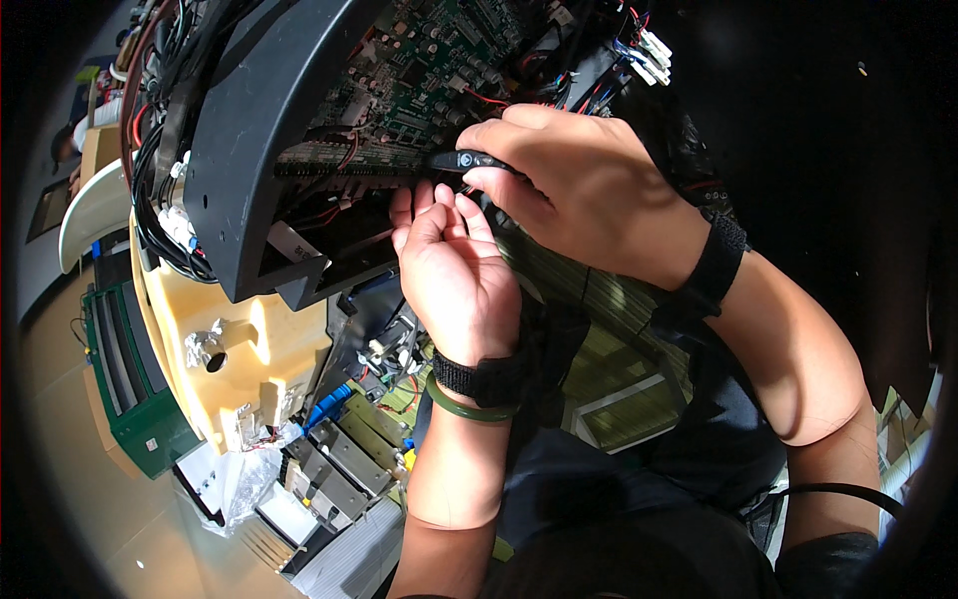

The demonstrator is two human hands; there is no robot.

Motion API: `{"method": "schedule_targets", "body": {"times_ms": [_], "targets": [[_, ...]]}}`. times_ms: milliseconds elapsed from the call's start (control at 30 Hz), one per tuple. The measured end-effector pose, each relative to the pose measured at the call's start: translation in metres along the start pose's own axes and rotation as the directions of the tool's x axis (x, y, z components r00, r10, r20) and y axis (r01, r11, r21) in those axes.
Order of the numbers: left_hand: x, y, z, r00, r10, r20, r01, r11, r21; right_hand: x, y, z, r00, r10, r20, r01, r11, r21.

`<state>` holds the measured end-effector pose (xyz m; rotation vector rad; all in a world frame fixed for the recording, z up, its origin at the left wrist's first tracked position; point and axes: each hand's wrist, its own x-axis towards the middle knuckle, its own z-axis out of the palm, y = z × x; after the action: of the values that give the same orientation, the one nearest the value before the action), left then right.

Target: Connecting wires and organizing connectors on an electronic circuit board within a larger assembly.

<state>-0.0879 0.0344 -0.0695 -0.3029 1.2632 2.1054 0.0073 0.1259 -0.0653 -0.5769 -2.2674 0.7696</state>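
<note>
My right hand (579,185) grips a slim black hand tool (469,161), whose flat body sticks out to the left between thumb and fingers. Just below it, my left hand (459,265) is turned palm up with its fingers curled together. Whatever those fingertips pinch, if anything, is hidden. Both hands work at the lower edge of a green circuit board (419,85) inside a black metal housing (261,110). Thin red and dark wires (344,150) run along that edge. A small white label (291,243) sits inside the housing, left of my left hand.
White connectors on coloured wires (651,58) hang at the upper right. Black cables (160,200) bundle along the housing's left side. Lower left are a cream-coloured moulded panel (264,349), a green case (150,419), metal brackets (334,464) and a clear plastic bag (239,489).
</note>
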Motion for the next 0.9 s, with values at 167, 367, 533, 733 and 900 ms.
{"method": "schedule_targets", "body": {"times_ms": [167,367,533,733,900], "targets": [[0.0023,-0.0006,-0.0026,1.0,0.009,0.017,-0.009,1.0,0.009,-0.0013,0.0015,0.0033,1.0,-0.027,0.01,0.027,1.0,0.011],[-0.0015,-0.0009,0.0028,1.0,0.006,-0.007,-0.006,1.0,-0.007,-0.0023,0.0024,0.0021,0.995,-0.071,-0.073,0.072,0.997,0.012],[-0.0003,-0.0006,0.0038,1.0,0.006,0.008,-0.007,1.0,0.014,-0.001,0.0015,0.0029,0.996,-0.066,-0.062,0.069,0.996,0.048],[0.0005,-0.0008,0.0015,1.0,0.018,0.016,-0.018,1.0,0.012,-0.0022,0.0001,0.0034,0.997,-0.059,-0.053,0.06,0.998,0.029],[0.003,-0.0004,0.0018,1.0,-0.008,0.01,0.008,1.0,0.004,0.0008,-0.0002,0.0002,0.999,-0.05,0.002,0.05,0.999,0.014]]}}
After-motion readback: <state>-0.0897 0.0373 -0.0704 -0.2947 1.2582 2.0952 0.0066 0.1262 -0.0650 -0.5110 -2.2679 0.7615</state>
